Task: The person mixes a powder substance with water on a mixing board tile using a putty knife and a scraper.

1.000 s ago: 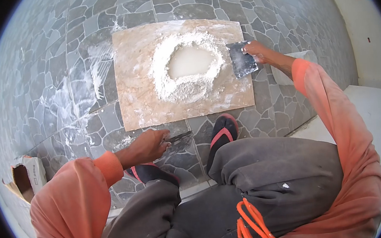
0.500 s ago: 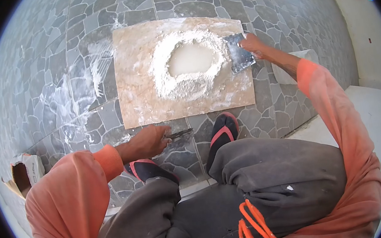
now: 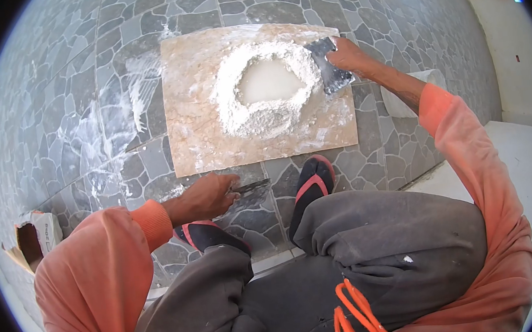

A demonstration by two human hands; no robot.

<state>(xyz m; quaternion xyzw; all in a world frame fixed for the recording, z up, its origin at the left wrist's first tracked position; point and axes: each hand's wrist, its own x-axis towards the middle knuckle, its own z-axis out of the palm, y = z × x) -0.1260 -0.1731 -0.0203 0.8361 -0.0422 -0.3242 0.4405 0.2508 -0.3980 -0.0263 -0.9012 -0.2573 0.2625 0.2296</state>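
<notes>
My right hand (image 3: 347, 55) grips a flat metal scraper (image 3: 332, 72), its blade at the right side of a ring of white powder (image 3: 238, 116). Inside the ring lies a pool of whitish liquid (image 3: 269, 81). Both rest on a square tan tile (image 3: 193, 134) dusted with powder. My left hand (image 3: 210, 195) is closed around a second, dark scraper (image 3: 253, 187), seen nearly edge-on and held in front of the tile's near edge. Most of its handle is hidden by my fingers.
Grey stone-pattern floor tiles (image 3: 77, 176) surround the board, with white smears (image 3: 96, 143) on the left. An opened cardboard box (image 3: 45, 229) stands at the far left. On the right, a pale block-like object (image 3: 420, 89) lies behind my forearm. My sandalled feet (image 3: 312, 187) are close to the tile.
My right hand and its scraper have turned and shifted slightly up and left, the blade now against the powder ring's right edge. The left hand stays almost still.
</notes>
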